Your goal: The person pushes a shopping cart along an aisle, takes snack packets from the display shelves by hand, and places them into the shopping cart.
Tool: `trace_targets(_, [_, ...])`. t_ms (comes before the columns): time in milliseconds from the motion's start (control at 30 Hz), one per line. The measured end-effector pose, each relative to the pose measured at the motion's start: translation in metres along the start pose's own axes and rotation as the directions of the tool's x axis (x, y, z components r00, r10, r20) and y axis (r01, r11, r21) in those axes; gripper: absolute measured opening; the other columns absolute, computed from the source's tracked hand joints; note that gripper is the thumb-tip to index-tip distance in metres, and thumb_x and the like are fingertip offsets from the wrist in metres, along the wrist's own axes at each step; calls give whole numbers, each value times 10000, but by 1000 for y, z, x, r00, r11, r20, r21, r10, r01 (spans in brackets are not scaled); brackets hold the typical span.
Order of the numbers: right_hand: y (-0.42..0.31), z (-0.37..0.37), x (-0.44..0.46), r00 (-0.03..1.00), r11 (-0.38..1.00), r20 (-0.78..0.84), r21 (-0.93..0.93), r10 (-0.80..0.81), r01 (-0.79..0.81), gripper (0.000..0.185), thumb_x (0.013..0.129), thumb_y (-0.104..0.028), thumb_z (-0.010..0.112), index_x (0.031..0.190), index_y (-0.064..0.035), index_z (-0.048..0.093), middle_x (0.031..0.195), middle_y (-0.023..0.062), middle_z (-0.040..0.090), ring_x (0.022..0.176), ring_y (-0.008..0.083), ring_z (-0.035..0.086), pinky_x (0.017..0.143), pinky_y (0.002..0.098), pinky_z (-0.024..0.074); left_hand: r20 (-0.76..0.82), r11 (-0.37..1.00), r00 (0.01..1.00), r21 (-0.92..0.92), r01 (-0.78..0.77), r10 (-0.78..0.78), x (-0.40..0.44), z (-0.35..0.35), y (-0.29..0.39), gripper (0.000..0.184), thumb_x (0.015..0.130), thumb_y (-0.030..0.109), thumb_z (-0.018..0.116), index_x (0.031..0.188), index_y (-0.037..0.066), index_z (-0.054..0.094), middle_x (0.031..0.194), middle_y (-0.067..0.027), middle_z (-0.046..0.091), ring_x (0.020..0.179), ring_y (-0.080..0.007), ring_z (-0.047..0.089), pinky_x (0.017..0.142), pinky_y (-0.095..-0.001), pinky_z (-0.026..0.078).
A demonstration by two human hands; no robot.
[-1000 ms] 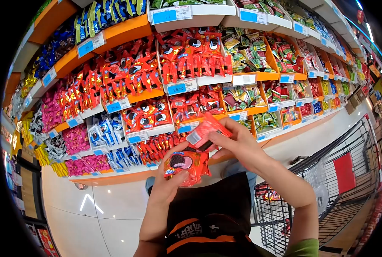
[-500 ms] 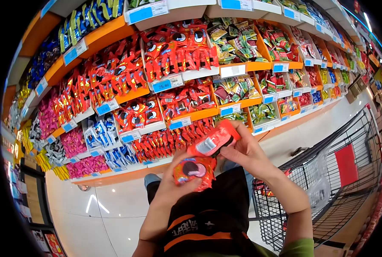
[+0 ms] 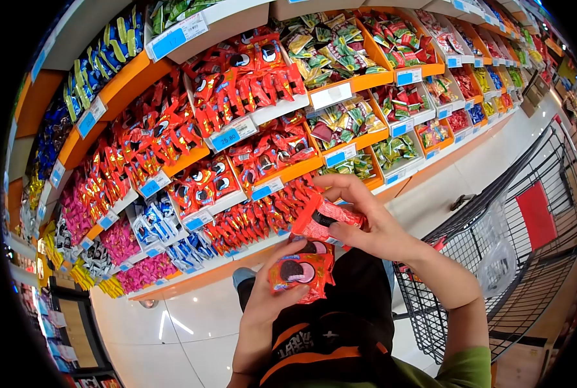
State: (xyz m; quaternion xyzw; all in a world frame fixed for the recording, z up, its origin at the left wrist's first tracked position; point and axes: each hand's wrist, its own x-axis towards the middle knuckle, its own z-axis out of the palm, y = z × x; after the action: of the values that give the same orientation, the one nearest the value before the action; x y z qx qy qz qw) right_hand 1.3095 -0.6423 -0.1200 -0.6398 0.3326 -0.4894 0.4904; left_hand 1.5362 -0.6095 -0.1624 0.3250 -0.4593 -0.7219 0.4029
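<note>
My left hand is closed around red cookie packets with a dark sandwich cookie and pink cream printed on them. Just above and to the right, my right hand pinches another red cookie packet between thumb and fingers. This upper packet is tilted, and its lower edge overlaps the packets in the left hand. How many packets the left hand holds I cannot tell. Both hands are in front of my black apron, short of the shelf of red packets.
Tiered bins of wrapped sweets with price tags stretch across the front. A black wire shopping cart with a red panel stands at my right, a clear plastic bag inside. White floor tiles lie below.
The right hand's packet has turned flatter, and that hand's fingers have spread more. More of the left hand's packets shows. The shelves have shifted left in view and tilted.
</note>
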Motion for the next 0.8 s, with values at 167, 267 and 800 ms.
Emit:
trace_targets(167, [7,0,-2,999,987,31,151,42,-46,552,787,66,614,1258,-54,350,1132,85,466,1108,160,493,956,298,407,11,999,1000,-40,-12,12,-2,5,1,689,704,-25,719,1347,-2,474,1259,-99,561,1165,-155,538,1016,-305,396])
trace_targets(267, [8,1,-2,999,990,21,135,40,-42,520,770,80,623,1195,-54,357,1125,83,474,1099,160,502,947,293,409,1,1000,1000,-22,-14,14,-1,5,0,693,713,-31,717,1356,-5,460,1231,-93,576,1134,-146,555,992,-297,417])
trace_targets(800, [4,0,-1,995,994,61,62,83,-87,498,770,75,610,1191,-44,370,1114,88,508,1094,156,522,928,289,431,-27,1000,1000,-26,-3,3,-2,5,-4,695,714,-60,707,1360,-4,456,1241,-94,567,1144,-151,548,994,-296,416])
